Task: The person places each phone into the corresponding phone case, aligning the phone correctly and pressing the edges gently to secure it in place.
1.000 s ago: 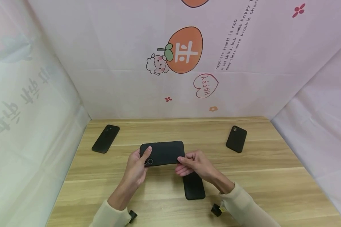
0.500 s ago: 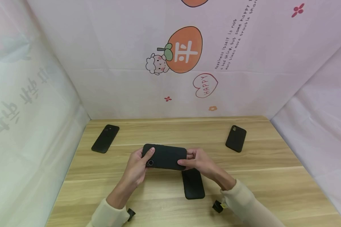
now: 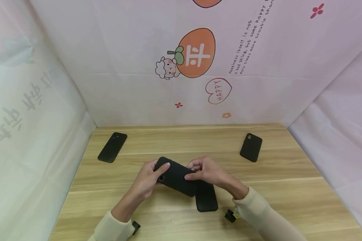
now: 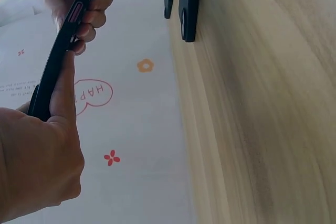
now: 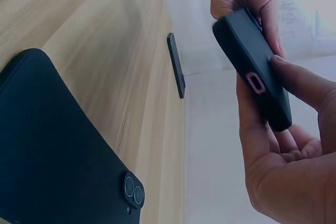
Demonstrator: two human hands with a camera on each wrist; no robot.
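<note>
Both hands hold a phone in a black case [image 3: 176, 177] above the middle of the table, back side up and slanting down to the right. My left hand [image 3: 146, 180] grips the camera end, thumb on the back. My right hand [image 3: 209, 172] pinches the opposite end, thumb on the back and fingers beneath. In the right wrist view, a pink-rimmed port cutout shows in the end of the cased phone [image 5: 252, 66]. A pinkish side cutout appears on the cased phone [image 4: 60, 59] in the left wrist view. Partly hidden under it, another black phone [image 3: 206, 199] lies on the table.
One black phone [image 3: 112, 147] lies at the table's back left, and another [image 3: 251, 148] at the back right. White printed cloth [image 3: 132, 100] walls in the wooden table [image 3: 169, 217]. Small black devices [image 3: 230, 216] hang at the wrists.
The cased phone has turned from nearly level to slanting, its right end swinging down over the phone on the table. The right thumb has shifted toward the phone's upper edge.
</note>
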